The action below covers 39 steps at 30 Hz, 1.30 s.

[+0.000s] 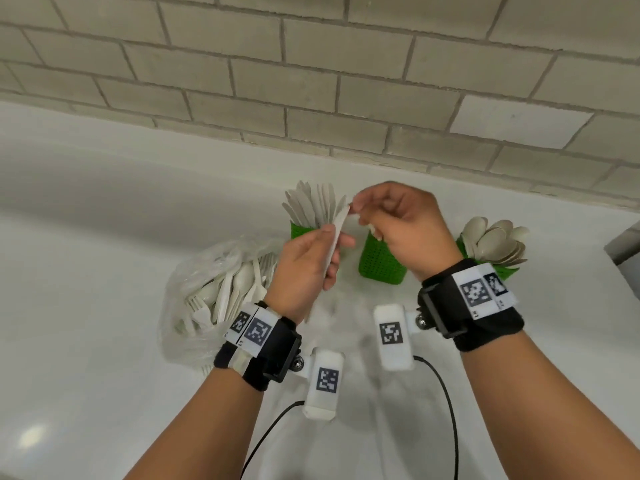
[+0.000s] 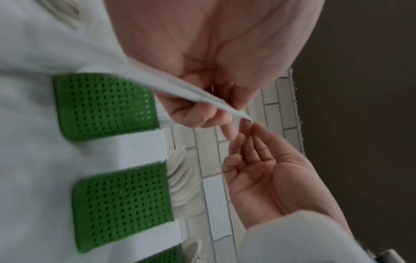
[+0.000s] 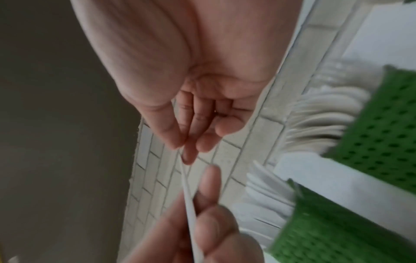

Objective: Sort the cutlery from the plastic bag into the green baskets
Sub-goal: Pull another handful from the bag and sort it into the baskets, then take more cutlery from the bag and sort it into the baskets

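My left hand (image 1: 337,238) grips a white plastic knife (image 1: 333,249) by its middle, blade end up, above the counter. My right hand (image 1: 354,206) pinches the knife's upper tip between thumb and forefinger. In the left wrist view the knife (image 2: 191,93) looks like two stacked pieces, and the right hand (image 2: 247,125) meets its tip. The right wrist view shows the thumb and forefinger of the right hand (image 3: 183,151) on the knife's thin edge (image 3: 189,204). Three green baskets stand behind: the left one (image 1: 300,232) holds knives, the middle one (image 1: 381,263) is partly hidden, the right one (image 1: 505,271) holds spoons.
A clear plastic bag (image 1: 194,278) of white forks, spoons and knives lies on the white counter (image 1: 104,237) left of my left wrist. A tiled wall (image 1: 311,81) rises just behind the baskets. Black cables (image 1: 446,403) trail from the wrist cameras toward me.
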Motion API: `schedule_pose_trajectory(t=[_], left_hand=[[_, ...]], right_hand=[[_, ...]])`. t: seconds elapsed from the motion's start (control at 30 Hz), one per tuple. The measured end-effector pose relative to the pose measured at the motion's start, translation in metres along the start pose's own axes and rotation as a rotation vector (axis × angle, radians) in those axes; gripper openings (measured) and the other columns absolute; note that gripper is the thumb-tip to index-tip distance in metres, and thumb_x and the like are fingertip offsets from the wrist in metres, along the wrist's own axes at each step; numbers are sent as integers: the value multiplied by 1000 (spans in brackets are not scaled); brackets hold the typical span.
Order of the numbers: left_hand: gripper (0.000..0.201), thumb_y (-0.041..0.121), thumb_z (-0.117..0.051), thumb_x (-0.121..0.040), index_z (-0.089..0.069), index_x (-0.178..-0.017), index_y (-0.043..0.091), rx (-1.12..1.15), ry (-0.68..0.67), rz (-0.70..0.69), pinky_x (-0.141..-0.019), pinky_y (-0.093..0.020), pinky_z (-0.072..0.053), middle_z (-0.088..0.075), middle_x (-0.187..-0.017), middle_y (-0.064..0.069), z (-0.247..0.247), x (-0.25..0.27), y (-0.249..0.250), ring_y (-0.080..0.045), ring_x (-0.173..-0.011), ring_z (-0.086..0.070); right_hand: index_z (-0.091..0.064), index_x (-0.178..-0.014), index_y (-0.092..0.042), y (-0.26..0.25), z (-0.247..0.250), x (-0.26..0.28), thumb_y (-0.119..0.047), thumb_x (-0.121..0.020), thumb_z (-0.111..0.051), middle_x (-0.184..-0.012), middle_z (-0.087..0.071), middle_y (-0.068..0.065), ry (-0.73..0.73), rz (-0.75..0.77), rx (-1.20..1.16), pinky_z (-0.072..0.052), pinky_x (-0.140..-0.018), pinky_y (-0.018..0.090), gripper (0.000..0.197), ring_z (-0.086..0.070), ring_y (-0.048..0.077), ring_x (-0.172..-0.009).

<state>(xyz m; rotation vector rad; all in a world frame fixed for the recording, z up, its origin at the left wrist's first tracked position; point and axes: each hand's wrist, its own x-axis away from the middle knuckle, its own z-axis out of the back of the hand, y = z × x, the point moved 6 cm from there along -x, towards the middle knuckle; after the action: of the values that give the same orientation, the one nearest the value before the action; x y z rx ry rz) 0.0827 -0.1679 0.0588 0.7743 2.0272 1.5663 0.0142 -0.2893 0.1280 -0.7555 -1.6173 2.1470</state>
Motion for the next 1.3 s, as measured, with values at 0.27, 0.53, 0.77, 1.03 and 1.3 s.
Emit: schedule_pose_trajectory(t=[0.27,0.53,0.77,1.03,1.3], left_hand=[[17,23,-57,-97,-70,-104,16,-272,215,-161,-84,-25,-48,-70,-99,3,80,-1,36,-9,-93,-64],[11,19,-72,-86,-73,-82,30,-927,323,36,-90,-26,-41,-60,-110,6,209,15,34,-9,-105,-55],[42,8,-73,-82,-67,-114,34,-983,-5,337,-98,-22,-37,-44,-140,0,214,11,-15,-16,-129,-46],[70,-19,-35,-74,-63,-115,32,-891,-1,223,-71,-19,-53,-58,-128,5,219,6,-3,-11,-89,-62],[29,3,-62,-86,-66,-104,26,-716,76,145,-65,-6,-42,-59,-126,6,220,-3,-4,-6,-93,-60]], right_hand=[[-70,-83,-21,-35,-25,-30,2,-80,-70,-76,-73,0,111,169,0,-50,-62,20,24,-65,9,-65],[-73,-97,-19,18,-68,-66,-12,-87,-66,-82,-69,-5,98,235,498,-51,-73,17,14,-57,2,-66],[-69,-108,-12,15,-97,-57,-13,-88,-60,-102,-60,9,131,257,721,-46,-83,28,22,-59,22,-87],[-61,-109,-9,91,-192,7,-56,-87,-55,-103,-63,10,-528,-162,1023,-46,-79,33,52,-60,29,-100],[-57,-106,-11,79,-211,11,-49,-82,-69,-100,-59,-4,-449,-282,687,-44,-78,28,47,-56,15,-94]])
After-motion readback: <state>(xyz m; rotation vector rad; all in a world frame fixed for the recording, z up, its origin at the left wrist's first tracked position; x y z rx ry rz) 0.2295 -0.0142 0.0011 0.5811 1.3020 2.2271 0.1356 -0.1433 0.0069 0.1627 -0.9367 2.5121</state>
